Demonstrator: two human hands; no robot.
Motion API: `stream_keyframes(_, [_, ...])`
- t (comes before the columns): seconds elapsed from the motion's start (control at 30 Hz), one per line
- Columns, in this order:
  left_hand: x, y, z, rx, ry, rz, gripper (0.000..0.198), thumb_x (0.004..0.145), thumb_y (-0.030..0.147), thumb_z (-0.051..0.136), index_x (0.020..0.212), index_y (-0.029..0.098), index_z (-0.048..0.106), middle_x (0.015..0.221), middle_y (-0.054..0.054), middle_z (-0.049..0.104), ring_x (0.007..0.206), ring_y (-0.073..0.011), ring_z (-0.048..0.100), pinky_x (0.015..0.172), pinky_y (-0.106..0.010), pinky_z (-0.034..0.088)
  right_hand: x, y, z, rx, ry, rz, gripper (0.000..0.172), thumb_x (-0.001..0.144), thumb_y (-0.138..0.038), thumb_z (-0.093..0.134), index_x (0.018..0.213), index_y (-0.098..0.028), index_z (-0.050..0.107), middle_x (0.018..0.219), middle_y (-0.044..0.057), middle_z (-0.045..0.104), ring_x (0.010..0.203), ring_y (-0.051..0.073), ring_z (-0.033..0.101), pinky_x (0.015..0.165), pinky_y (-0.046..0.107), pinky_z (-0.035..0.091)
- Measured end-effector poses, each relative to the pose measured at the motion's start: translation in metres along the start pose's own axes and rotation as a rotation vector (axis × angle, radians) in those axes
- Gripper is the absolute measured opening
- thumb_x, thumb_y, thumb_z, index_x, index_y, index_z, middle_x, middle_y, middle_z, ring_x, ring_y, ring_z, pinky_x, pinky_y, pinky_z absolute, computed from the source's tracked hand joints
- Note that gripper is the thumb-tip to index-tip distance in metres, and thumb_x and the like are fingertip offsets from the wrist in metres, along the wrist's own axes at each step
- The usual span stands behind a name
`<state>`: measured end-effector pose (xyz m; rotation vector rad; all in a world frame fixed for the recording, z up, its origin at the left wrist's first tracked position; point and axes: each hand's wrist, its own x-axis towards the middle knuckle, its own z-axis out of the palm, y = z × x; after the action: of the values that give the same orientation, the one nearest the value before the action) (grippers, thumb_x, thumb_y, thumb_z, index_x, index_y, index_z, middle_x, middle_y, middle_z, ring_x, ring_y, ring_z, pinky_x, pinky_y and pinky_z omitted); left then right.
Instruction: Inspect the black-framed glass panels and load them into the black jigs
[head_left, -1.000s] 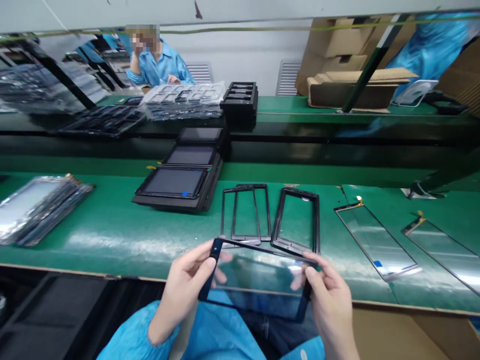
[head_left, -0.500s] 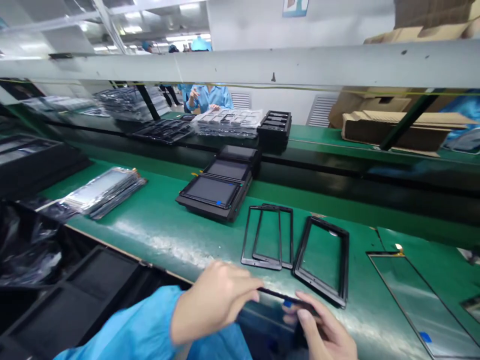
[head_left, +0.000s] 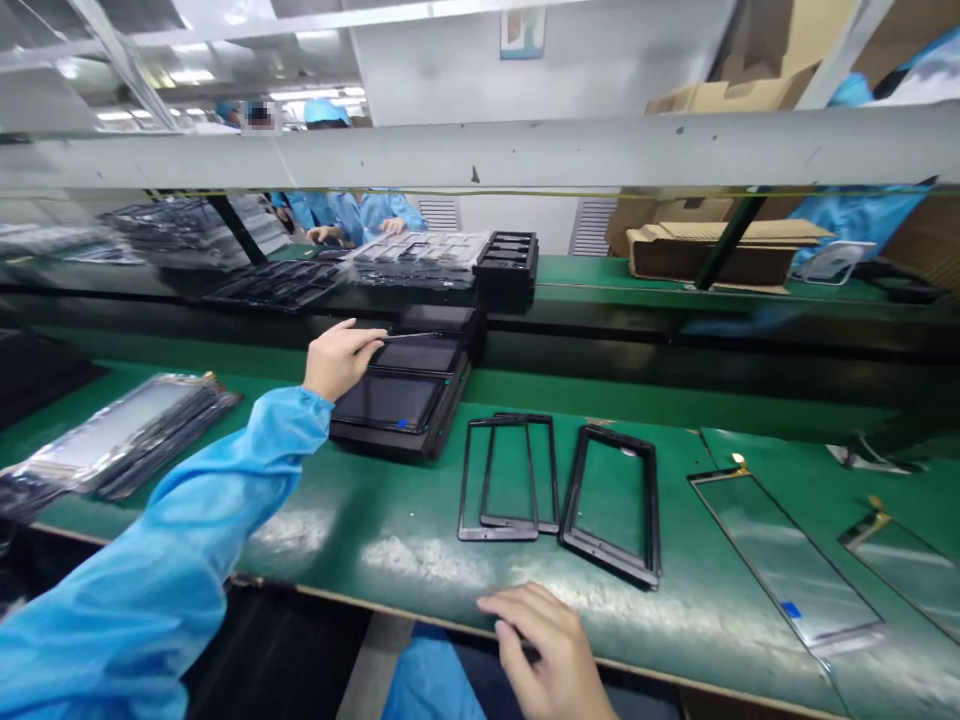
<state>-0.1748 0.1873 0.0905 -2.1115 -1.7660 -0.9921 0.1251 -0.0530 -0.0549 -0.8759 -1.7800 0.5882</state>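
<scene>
left hand [head_left: 339, 360]: fingers pinched on a thin piece [head_left: 414, 335] above stacked screens [head_left: 390, 400]. right hand [head_left: 551, 645]: fingers half open, empty, near the front edge of the surface [head_left: 405, 500].

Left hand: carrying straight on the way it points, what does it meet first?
Likely the black trays with dark screens, right beyond the left hand, the thin item at its fingertips leading. Height is unclear; it might pass over.

Left hand [head_left: 341, 360] pinches a thin object [head_left: 416, 335] — over dark screens [head_left: 386, 402].
</scene>
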Motion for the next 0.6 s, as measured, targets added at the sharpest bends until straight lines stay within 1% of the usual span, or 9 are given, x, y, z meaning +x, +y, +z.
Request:
stream_keyframes(0.1, [0.013,-0.003,0.031,-0.067,-0.079,-0.024,0.042,0.107,0.033,0.046,0.108,0.006,0.078,0.108,0.012,0.084,0.132,-0.0186,0.066,0.114,-0.029,0.047,-0.021,0.010,-0.026,-0.080,0.006,0.076,0.033,0.094,-0.011,0.057,0.114,-0.028,0.077,0.091,0.002,0.085,0.075,0.020,0.081,0.067,0.029,0.066])
stream_keyframes(0.2, [0.016,-0.013,0.053,-0.098,-0.175,-0.064,0.033,0.104,0.025,0.053,0.101,0.007,0.080,0.105,0.009,0.085,0.137,-0.0258,0.063,0.116,-0.041,0.048,-0.047,0.020,-0.069,-0.194,0.097,0.201,0.028,0.098,-0.015,0.059,0.110,-0.028,0.080,0.092,0.003,0.086,0.079,0.022,0.083,0.071,0.032,0.068])
stream_keyframes(0.27, [0.016,-0.020,0.061,-0.092,-0.261,-0.079,0.040,0.104,0.030,0.048,0.104,0.006,0.080,0.109,0.010,0.084,0.136,-0.0260,0.063,0.117,-0.041,0.045,-0.065,0.029,-0.104,-0.341,0.224,0.332,0.022,0.100,-0.022,0.060,0.103,-0.028,0.082,0.093,0.004,0.086,0.083,0.026,0.084,0.076,0.037,0.069])
stream_keyframes(0.33, [0.014,-0.023,0.064,-0.079,-0.334,-0.086,0.055,0.105,0.038,0.038,0.112,0.002,0.078,0.116,0.008,0.083,0.133,-0.0239,0.064,0.117,-0.035,0.043,-0.076,0.043,-0.140,-0.518,0.366,0.481,0.022,0.101,-0.034,0.062,0.103,-0.026,0.082,0.094,0.009,0.086,0.086,0.034,0.083,0.082,0.049,0.068])
stream_keyframes(0.4, [0.011,-0.021,0.064,-0.069,-0.379,-0.088,0.067,0.105,0.041,0.027,0.119,-0.003,0.075,0.121,0.004,0.081,0.131,-0.0239,0.066,0.115,-0.031,0.043,-0.080,0.062,-0.175,-0.704,0.494,0.593,0.027,0.103,-0.042,0.058,0.111,-0.029,0.080,0.109,0.014,0.083,0.105,0.041,0.079,0.098,0.061,0.062])
stream_keyframes(0.43, [0.009,-0.017,0.064,-0.062,-0.395,-0.086,0.067,0.106,0.040,0.025,0.122,-0.003,0.074,0.124,0.002,0.080,0.131,-0.0248,0.066,0.114,-0.031,0.044,-0.079,0.074,-0.190,-0.797,0.510,0.618,0.031,0.103,-0.045,0.055,0.118,-0.030,0.078,0.122,0.017,0.079,0.118,0.044,0.074,0.106,0.064,0.056])
stream_keyframes(0.47, [0.005,-0.011,0.065,-0.055,-0.410,-0.079,0.063,0.107,0.037,0.028,0.125,-0.001,0.075,0.128,0.000,0.080,0.132,-0.0260,0.067,0.115,-0.033,0.045,-0.078,0.087,-0.202,-0.880,0.494,0.628,0.038,0.103,-0.048,0.051,0.126,-0.030,0.075,0.134,0.019,0.074,0.131,0.045,0.067,0.112,0.066,0.051])
stream_keyframes(0.53, [-0.006,0.008,0.067,-0.047,-0.454,-0.044,0.046,0.108,0.030,0.042,0.128,0.009,0.077,0.133,-0.004,0.079,0.133,-0.0274,0.068,0.116,-0.036,0.047,-0.077,0.112,-0.218,-0.987,0.360,0.649,0.058,0.101,-0.057,0.045,0.137,-0.020,0.070,0.151,0.026,0.060,0.147,0.050,0.050,0.117,0.072,0.042])
stream_keyframes(0.6, [-0.023,0.032,0.074,-0.042,-0.537,0.009,0.032,0.103,0.023,0.058,0.125,0.018,0.080,0.132,-0.008,0.080,0.130,-0.0279,0.071,0.117,-0.040,0.049,-0.080,0.132,-0.223,-1.013,0.240,0.686,0.076,0.098,-0.063,0.038,0.139,-0.007,0.067,0.153,0.032,0.056,0.151,0.057,0.042,0.116,0.079,0.037])
